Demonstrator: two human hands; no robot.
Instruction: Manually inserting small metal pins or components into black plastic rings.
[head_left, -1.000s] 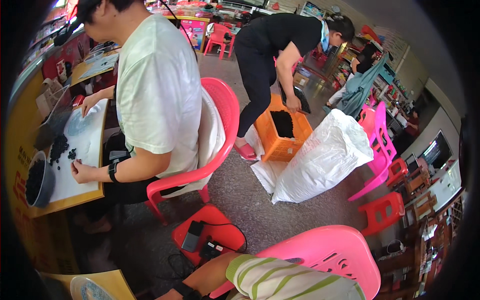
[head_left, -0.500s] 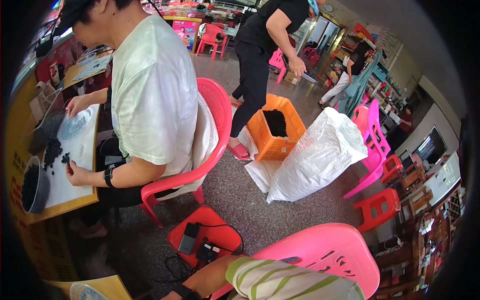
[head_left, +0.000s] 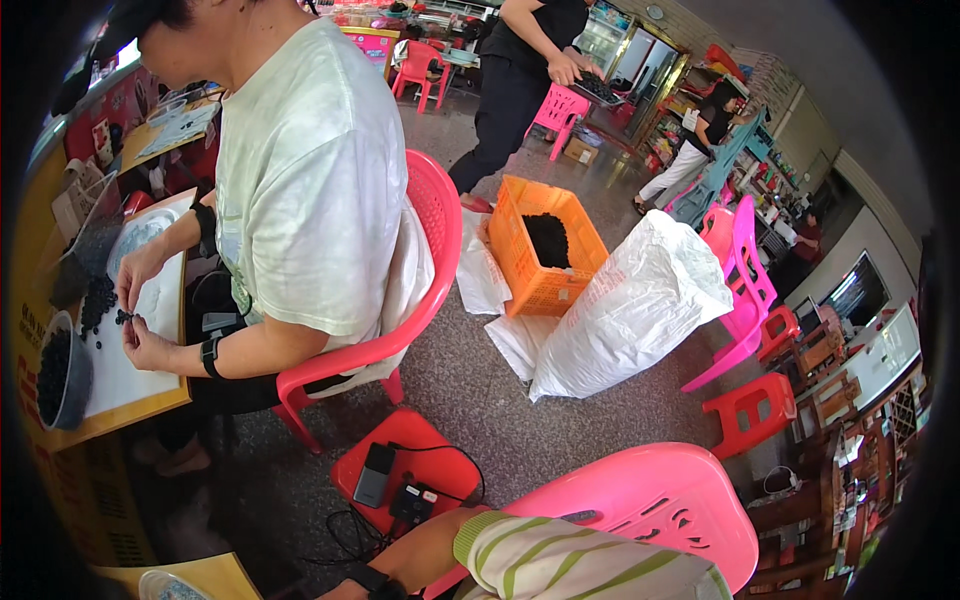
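Note:
My right forearm in a white sleeve with green stripes (head_left: 590, 555) reaches across the lower edge. A black band (head_left: 375, 583) circles its wrist, and the hand itself lies beyond the picture. My left hand is out of sight. Nearest to my right wrist, at the lower left, a table corner (head_left: 225, 575) carries a clear bowl with bluish contents (head_left: 170, 585), partly cut off. To the left, a seated person brings both hands (head_left: 145, 285) together over small dark pieces on a white board (head_left: 135, 385). Dark pieces (head_left: 97, 300) lie heaped there beside a grey bowl (head_left: 65, 375).
A red stool (head_left: 405, 490) with a dark device (head_left: 376, 475) and cables stands beside my arm. Beyond are a pink chair (head_left: 680, 500), a white sack (head_left: 640, 310) and an orange crate (head_left: 520, 270) of dark material. Another person stands behind the crate, holding a tray (head_left: 597, 90).
The seated person's far hand has come down to meet the near one at the dark pieces. The standing person has stepped back and holds the tray with both hands. My forearm stays about still.

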